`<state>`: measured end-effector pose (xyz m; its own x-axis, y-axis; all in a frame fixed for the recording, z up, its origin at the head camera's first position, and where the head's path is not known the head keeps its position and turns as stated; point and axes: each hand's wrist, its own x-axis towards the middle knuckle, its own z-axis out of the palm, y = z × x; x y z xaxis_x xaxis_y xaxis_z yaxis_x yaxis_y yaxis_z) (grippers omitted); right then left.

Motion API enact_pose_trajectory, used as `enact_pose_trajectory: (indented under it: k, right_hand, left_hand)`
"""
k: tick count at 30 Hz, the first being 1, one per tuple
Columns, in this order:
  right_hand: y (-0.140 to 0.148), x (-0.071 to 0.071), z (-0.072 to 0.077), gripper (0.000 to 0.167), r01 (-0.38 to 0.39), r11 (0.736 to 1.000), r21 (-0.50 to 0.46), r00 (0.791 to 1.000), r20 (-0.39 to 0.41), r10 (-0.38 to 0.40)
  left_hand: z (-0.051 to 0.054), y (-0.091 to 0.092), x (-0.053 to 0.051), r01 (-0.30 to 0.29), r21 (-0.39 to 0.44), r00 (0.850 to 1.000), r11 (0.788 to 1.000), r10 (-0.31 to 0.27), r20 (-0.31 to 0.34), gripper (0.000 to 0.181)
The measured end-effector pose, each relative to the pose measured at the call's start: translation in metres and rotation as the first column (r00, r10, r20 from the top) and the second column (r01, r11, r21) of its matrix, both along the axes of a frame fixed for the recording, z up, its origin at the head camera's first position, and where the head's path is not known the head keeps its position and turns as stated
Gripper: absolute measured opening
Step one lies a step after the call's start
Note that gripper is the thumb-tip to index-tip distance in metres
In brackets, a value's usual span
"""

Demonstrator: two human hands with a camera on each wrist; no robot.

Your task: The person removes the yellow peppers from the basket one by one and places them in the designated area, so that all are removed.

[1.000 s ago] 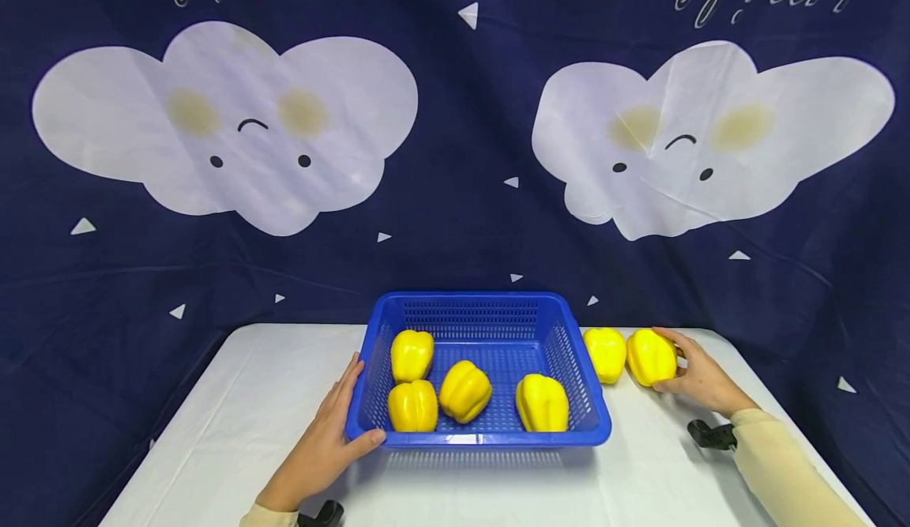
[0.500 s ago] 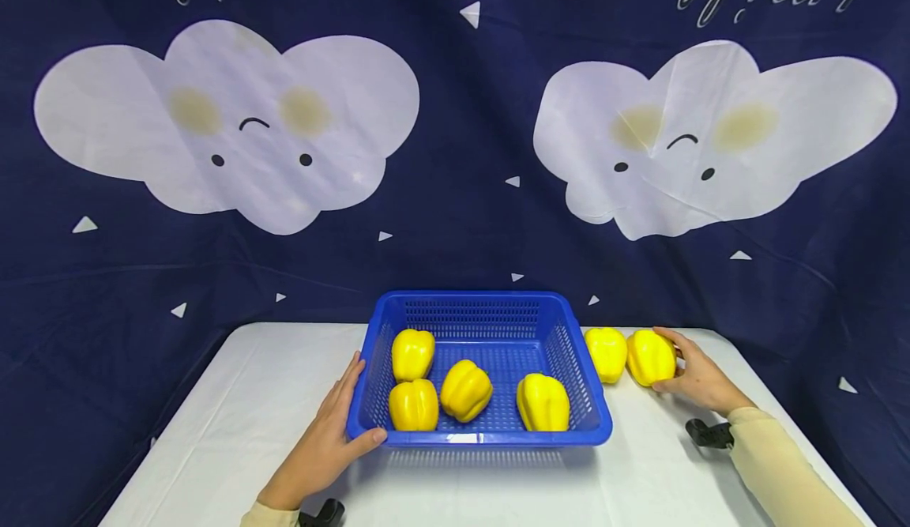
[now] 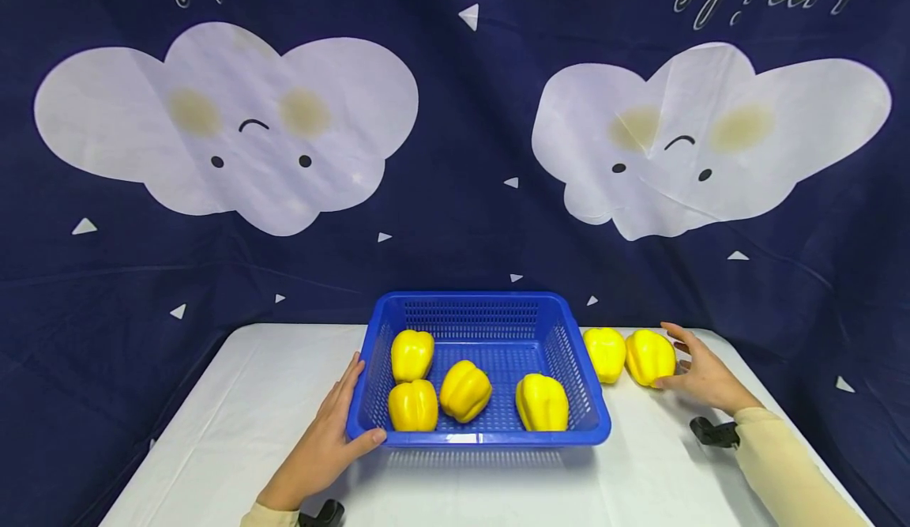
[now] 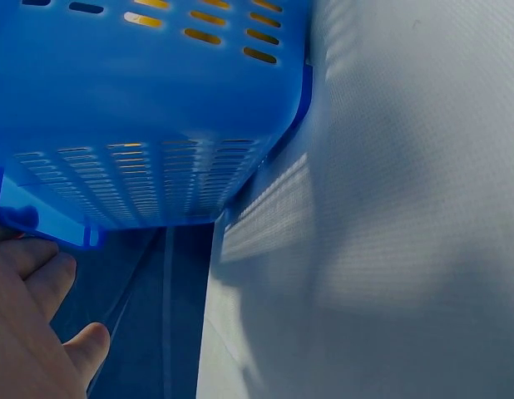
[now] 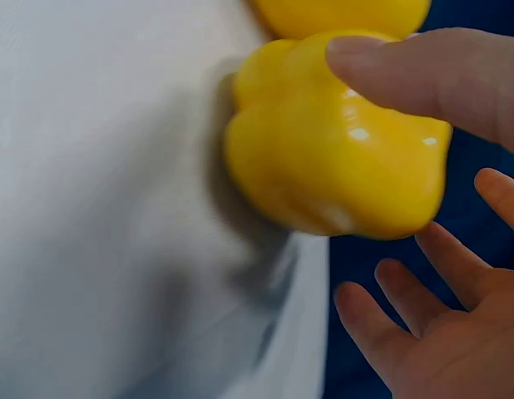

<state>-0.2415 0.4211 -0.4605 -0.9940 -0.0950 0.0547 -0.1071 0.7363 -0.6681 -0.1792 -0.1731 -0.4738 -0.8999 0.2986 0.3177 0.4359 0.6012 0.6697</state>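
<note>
A blue plastic basket (image 3: 490,438) with slotted walls stands on the white-covered table. Inside it lie several yellow bell peppers (image 3: 465,392). My left hand (image 3: 317,449) rests against its left side, fingers stretched along the rim and thumb on the near corner. Right of the basket, a yellow bell pepper (image 3: 605,355) sits beside another yellow bell pepper (image 3: 650,358). My right hand (image 3: 705,374) is at this outer pepper, its fingers spread off the far side and its thumb over the near side. The right wrist view shows that pepper (image 5: 323,158) resting on the cloth.
The white tablecloth (image 3: 498,487) runs to the front of the view. Behind the table hangs a dark blue curtain (image 3: 469,156) with cloud prints. Each forearm wears a black device, the right one (image 3: 714,432) close above the cloth.
My right hand's fingers have spread away from the outer pepper, and the hand has shifted slightly right. That pepper remains in place. My left hand and the basket have not moved.
</note>
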Motion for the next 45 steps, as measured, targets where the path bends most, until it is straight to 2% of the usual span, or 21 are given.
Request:
enact_pose_trajectory:
  k: [6, 12, 20, 28, 36, 45]
  right_hand:
    - [-0.004, 0.003, 0.016, 0.107, -0.017, 0.999, -0.037, 0.998, -0.068, 0.015]
    - [-0.011, 0.006, 0.029, 0.101, -0.056, 0.997, -0.057, 0.986, -0.162, 0.046]
    - [-0.039, 0.008, 0.049, 0.095, -0.111, 0.991, -0.074, 0.964, -0.252, 0.089]
    - [-0.073, 0.007, 0.065, 0.091, -0.151, 0.984, -0.099, 0.955, -0.272, 0.119]
    - [-0.100, 0.004, 0.074, 0.089, -0.179, 0.979, -0.100, 0.950, -0.276, 0.146]
    - [-0.134, 0.000, 0.082, 0.088, -0.248, 0.950, -0.191, 0.946, -0.260, 0.194]
  left_hand:
    - [-0.001, 0.000, -0.001, -0.001, -0.008, 1.000, 1.000, 0.001, -0.021, 0.094]
    - [-0.001, 0.001, 0.000, 0.002, -0.009, 1.000, 1.000, -0.002, -0.029, 0.094]
    - [0.000, 0.001, 0.002, -0.002, 0.003, 1.000, 1.000, 0.002, 0.000, 0.094]
    - [0.000, 0.001, 0.001, -0.002, -0.001, 1.000, 1.000, 0.002, 0.004, 0.095]
    - [0.001, 0.001, 0.000, -0.001, 0.007, 1.000, 1.000, 0.001, 0.012, 0.094]
    - [0.001, 0.001, 0.001, -0.004, 0.003, 1.000, 1.000, 0.004, 0.012, 0.095]
